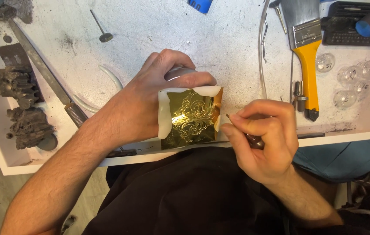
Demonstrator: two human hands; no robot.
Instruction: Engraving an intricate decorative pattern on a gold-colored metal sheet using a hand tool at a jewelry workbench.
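Both hands – brass plate between

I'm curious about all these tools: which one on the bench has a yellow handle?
The flat paintbrush at the upper right: its handle is bright yellow, while the long file on the left is dull grey metal.

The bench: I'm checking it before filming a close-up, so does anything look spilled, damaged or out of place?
Mostly grime: dark smudges stain the white bench top at upper left. The brass plate, steadied by the left hand, looks intact, its scroll engraving clean. The right hand holds a graver beside it. Nothing looks spilled.
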